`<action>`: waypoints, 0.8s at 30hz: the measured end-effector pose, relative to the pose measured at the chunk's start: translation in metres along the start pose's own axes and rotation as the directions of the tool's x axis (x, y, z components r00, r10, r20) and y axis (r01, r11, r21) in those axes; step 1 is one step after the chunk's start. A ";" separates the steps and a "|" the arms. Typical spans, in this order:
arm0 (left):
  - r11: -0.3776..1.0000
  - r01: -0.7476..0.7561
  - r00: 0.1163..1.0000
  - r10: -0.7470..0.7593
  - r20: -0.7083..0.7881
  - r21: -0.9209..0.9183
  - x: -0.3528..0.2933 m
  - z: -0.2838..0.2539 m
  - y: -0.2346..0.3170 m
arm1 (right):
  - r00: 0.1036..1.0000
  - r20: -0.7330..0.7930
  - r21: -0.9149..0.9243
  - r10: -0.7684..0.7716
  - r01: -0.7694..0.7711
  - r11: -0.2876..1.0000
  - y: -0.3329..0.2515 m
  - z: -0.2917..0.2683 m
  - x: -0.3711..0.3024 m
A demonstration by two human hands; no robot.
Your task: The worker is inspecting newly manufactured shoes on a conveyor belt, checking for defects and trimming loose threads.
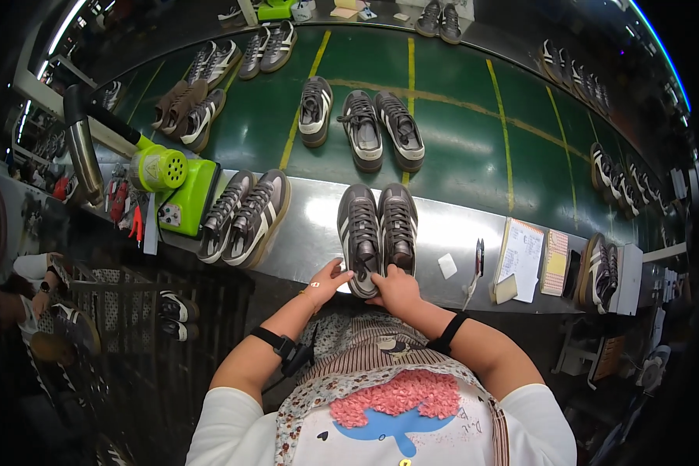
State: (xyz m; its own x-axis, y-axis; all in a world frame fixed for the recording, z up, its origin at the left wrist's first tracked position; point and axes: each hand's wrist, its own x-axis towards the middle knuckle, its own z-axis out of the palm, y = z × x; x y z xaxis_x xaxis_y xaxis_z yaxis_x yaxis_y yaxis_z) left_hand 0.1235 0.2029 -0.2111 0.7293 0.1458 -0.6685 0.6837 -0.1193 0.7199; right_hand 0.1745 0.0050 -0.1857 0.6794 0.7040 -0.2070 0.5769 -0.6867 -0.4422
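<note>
A pair of dark grey sneakers with white side stripes lies on the metal ledge before me, toes pointing away. At the heel of the left sneaker [360,233], my left hand [328,283] is closed at the outer collar, its thumb against the edge. My right hand [397,290] closes on the same heel from the other side, with its thumb at the opening. Its bent fingers also overlap the heel of the right sneaker [398,221]. Both hands partly hide the heels, and some fingertips cannot be seen.
Sneaker pairs stand left on the ledge [245,217] and ahead on the green belt [373,128]. A lime-green heat blower [171,182] is at the left. Right of the pair lie a white slip [447,266], a small tool [475,272], an open notebook [520,256] and a sponge [505,290].
</note>
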 end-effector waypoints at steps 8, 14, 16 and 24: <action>0.238 0.151 0.980 0.094 -0.178 0.959 -0.002 -0.052 0.015 | 0.978 -0.131 0.002 -0.164 0.166 0.986 0.069 -0.055 -0.018; 0.152 0.131 0.991 -0.030 -0.128 0.980 0.004 -0.059 0.020 | 0.925 -0.378 -0.303 -0.032 -0.091 0.949 0.200 -0.129 -0.007; 0.129 0.100 0.993 -0.067 -0.092 0.987 0.005 -0.062 0.021 | 0.896 -0.424 -0.322 0.128 -0.282 0.904 0.244 -0.152 0.008; 0.169 0.080 0.983 -0.176 -0.050 0.982 0.007 -0.075 0.037 | 0.851 -0.435 -0.303 0.294 -0.446 0.842 0.275 -0.145 0.000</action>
State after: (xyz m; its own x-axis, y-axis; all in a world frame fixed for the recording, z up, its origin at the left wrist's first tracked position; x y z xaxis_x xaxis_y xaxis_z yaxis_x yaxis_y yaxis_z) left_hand 0.1521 0.2737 -0.1755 0.5955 0.2134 -0.7745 0.1991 -0.9732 -0.1151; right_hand 0.3982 -0.2101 -0.1808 0.9452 0.3180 0.0736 0.3200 -0.9473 -0.0156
